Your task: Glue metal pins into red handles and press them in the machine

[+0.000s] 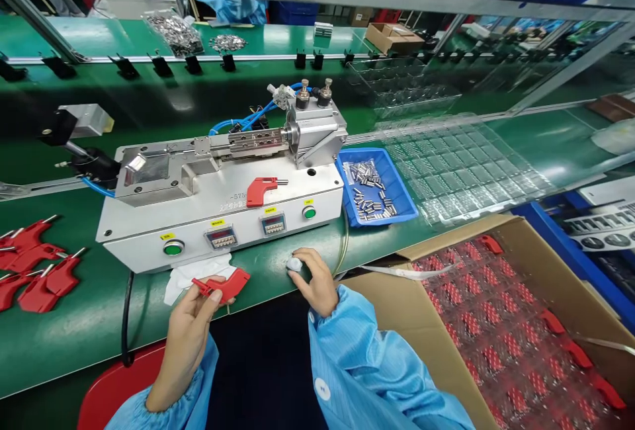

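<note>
Head view. The left hand (pixel 191 324), in a light blue sleeve, is raised just above the near edge of the green bench (pixel 74 344). It pinches a red plastic part (pixel 227 284) between thumb and fingers, and the part juts out to the right of the fingertips. Just behind the part lies a white cloth (pixel 191 276), against the foot of a grey benchtop machine (pixel 223 218).

The right hand (pixel 316 282) rests on the bench in front of the machine's right end. Its fingers curl down, with the tips on a small pale lump (pixel 294 263). Whether they grip the lump or only touch it cannot be told.

The machine's front panel carries a left green button (pixel 173 247), two digital counters (pixel 221 237) and a right green button (pixel 309 212). A second red part (pixel 261 190) lies on the machine's top plate, and blue hoses (pixel 248 118) run to the cylinder block at the rear.

A blue tray (pixel 404 200) just to the right of the machine holds small metal sleeves (pixel 370 193). Beyond it lie clear blister trays (pixel 461 165). At the lower right an open cardboard box (pixel 426 324) holds clear trays filled with red pieces (pixel 501 350). A pile of red parts (pixel 34 268) lies on the bench well to the left of the machine.
</note>
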### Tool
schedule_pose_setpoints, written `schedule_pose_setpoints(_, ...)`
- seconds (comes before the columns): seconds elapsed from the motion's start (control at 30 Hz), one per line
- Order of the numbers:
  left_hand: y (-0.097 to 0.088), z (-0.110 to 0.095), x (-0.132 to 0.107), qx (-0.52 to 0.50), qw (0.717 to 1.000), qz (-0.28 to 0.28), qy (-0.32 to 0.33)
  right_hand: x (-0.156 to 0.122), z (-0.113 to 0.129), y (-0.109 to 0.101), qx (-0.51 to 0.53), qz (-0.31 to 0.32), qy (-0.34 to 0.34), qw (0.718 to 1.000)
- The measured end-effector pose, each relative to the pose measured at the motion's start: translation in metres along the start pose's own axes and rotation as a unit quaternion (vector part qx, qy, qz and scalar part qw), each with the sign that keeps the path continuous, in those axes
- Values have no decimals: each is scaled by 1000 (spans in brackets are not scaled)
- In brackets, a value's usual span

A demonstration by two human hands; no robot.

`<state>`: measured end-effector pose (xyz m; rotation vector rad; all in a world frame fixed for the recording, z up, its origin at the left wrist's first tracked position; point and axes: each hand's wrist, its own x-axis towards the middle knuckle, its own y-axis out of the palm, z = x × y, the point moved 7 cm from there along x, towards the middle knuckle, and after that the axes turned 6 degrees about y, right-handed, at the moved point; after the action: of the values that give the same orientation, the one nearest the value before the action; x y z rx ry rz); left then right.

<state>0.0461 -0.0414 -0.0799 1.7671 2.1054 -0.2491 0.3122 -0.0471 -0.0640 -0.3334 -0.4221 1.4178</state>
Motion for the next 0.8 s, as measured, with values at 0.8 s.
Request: schedule_pose_setpoints(0.8, 47, -20, 5, -90, 985, 148, 3, 21, 31, 10, 218, 107, 100, 965)
